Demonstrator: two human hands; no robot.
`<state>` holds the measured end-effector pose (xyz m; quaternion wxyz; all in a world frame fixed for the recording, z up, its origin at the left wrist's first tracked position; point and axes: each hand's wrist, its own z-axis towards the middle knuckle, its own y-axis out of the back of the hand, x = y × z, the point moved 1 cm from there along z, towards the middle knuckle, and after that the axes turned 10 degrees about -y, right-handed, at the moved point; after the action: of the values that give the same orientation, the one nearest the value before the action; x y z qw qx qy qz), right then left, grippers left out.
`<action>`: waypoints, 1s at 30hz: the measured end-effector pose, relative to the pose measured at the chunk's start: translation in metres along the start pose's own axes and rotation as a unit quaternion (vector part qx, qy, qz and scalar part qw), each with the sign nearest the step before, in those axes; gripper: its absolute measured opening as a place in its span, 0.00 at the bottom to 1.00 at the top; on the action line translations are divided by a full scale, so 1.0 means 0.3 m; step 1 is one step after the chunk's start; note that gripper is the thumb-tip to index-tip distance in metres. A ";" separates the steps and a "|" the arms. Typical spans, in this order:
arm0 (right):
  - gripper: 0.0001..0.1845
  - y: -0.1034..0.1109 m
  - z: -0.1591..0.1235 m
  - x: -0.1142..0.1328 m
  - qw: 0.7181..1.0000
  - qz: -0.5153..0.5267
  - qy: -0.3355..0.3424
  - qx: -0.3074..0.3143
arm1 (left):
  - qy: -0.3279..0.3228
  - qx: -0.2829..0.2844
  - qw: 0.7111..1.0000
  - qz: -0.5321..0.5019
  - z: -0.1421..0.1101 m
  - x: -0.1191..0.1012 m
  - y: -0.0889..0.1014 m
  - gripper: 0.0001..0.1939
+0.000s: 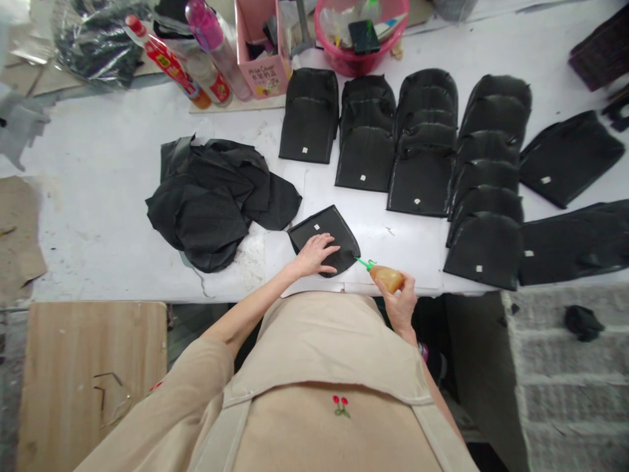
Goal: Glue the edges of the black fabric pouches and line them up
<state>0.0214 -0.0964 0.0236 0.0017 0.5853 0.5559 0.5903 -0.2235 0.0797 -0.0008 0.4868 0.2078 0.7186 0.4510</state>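
Observation:
A black fabric piece (339,231) with a small white square on it lies near the front edge of the white table. My left hand (315,254) rests on this piece with its fingers spread. In my right hand (400,305) is a glue bottle (387,278) with amber contents and a green nozzle, tilted so that the tip meets the right edge of the piece. Left of my hands sits a loose heap of black fabric (211,200).
Overlapping rows of black pieces (422,180) cover the table's right side. At the back stand a pink box (263,75), a pink basin (344,60) holding a phone, and several bottles (164,59). A wooden board (93,367) is at lower left.

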 end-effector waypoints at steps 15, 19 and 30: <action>0.39 0.006 -0.018 0.006 0.999 -0.020 0.015 0.020 | 0.058 -0.042 0.997 0.031 -0.026 -0.024 -0.094 0.39; 0.39 0.010 -0.025 0.012 0.999 -0.020 0.019 0.021 | 0.067 -0.049 0.996 0.033 -0.020 -0.027 -0.104 0.39; 0.37 0.014 -0.038 0.016 0.999 -0.009 0.024 0.022 | 0.050 -0.050 0.996 0.051 -0.013 -0.035 -0.111 0.41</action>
<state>0.0148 -0.1023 0.0332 -0.0191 0.5658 0.5740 0.5916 -0.2177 0.0533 -0.0233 0.4366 0.1965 0.7070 0.5206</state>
